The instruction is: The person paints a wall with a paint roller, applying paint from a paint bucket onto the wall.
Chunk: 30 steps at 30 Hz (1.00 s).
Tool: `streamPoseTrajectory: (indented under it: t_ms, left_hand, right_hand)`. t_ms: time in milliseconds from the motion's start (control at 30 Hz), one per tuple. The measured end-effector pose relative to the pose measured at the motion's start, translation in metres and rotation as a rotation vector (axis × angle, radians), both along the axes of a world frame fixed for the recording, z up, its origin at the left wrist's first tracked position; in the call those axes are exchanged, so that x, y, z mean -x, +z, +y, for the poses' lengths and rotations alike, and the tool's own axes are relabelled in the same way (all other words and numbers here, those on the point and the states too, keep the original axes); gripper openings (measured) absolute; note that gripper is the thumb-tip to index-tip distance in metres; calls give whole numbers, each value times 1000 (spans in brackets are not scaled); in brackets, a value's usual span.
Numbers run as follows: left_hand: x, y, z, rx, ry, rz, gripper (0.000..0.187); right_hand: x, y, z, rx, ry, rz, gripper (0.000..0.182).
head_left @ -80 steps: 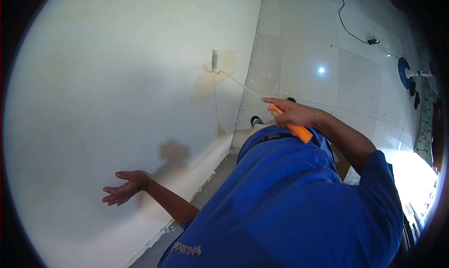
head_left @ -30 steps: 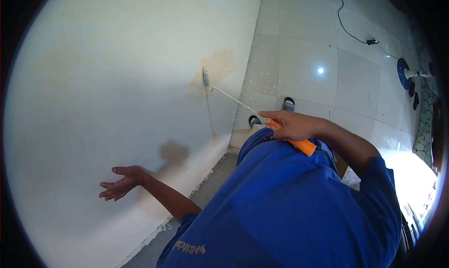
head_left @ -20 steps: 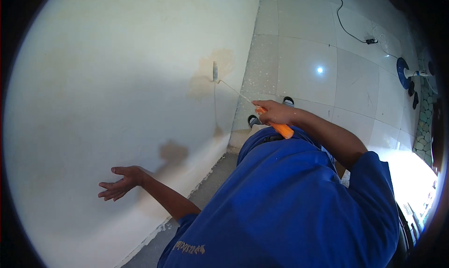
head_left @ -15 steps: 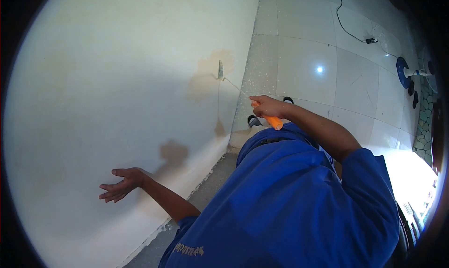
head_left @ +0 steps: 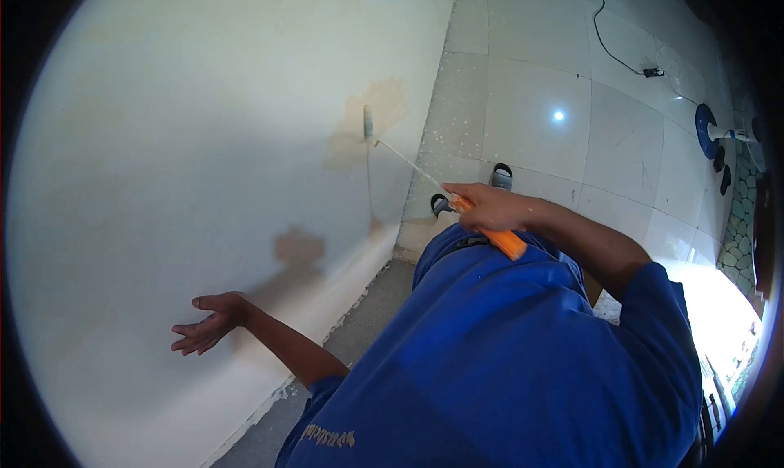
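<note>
My right hand (head_left: 494,207) is closed around the orange handle (head_left: 508,244) of a paint roller, in front of my waist. The thin metal rod (head_left: 411,164) runs from the hand toward the wall. At its end the small roller head (head_left: 367,122) lies against the pale wall (head_left: 204,100), over a tan patch (head_left: 388,99). Out to the left, my left hand (head_left: 211,324) has its fingers spread and holds nothing. It is close to the wall; whether it touches cannot be made out.
Light floor tiles (head_left: 535,100) with paint specks meet the wall's lower edge. My sandalled feet (head_left: 501,176) stand below my waist. A dark cable (head_left: 600,35) leads to a small black socket block (head_left: 652,73). A fan with a blue base (head_left: 705,131) stands at the right.
My right hand and the orange handle have shifted right and down, closer to my body. The roller head has moved slightly left on the wall. My left hand is nearly still.
</note>
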<state>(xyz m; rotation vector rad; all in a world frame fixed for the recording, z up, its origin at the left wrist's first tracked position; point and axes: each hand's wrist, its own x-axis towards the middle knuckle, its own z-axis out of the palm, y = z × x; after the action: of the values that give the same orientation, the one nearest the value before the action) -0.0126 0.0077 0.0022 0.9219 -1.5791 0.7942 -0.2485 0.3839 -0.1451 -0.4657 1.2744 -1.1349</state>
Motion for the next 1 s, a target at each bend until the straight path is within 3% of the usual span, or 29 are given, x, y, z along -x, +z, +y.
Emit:
streamPoseTrajectory:
  t_ms: [167, 233, 267, 333, 433, 633, 667, 733, 900, 967, 1000]
  left_hand:
    - [-1, -1, -1, -3, -6, -1, 62]
    - [-2, 0, 0, -7, -6, -8, 62]
    - [-5, -2, -2, -14, 5, -14, 62]
    - [-6, -3, -4, -14, 17, -20, 62]
    - [-8, -3, -6, 9, 10, -43, 61]
    - [-9, -7, -11, 34, 25, -47, 61]
    - [-10, -7, -12, 33, 36, -45, 61]
    - [-11, -8, -13, 35, 37, -52, 61]
    - [-10, -9, -13, 46, 61, -62, 61]
    - [-12, -10, -14, 40, 54, -79, 61]
    - [-9, -10, -11, 16, 50, -66, 61]
  right_hand:
    - [-4, -69, -39, -33, -132, -54, 78]
    - [-6, -94, -51, -90, -276, -107, 65]
    - [-6, -110, -57, -88, -274, -109, 65]
    - [0, -138, -69, -104, -287, -99, 41]
    - [5, -159, -81, -119, -278, -100, 25]
    - [6, -70, -42, 35, -250, -179, 34]
    - [5, -71, -37, 37, -252, -184, 34]
    - [3, -77, -31, 4, -153, -139, 76]
    - [-3, -170, -81, -42, -267, -156, 69]
    - [3, -179, -93, -59, -283, -191, 63]
    - [7, -176, -99, -114, -281, -210, 70]
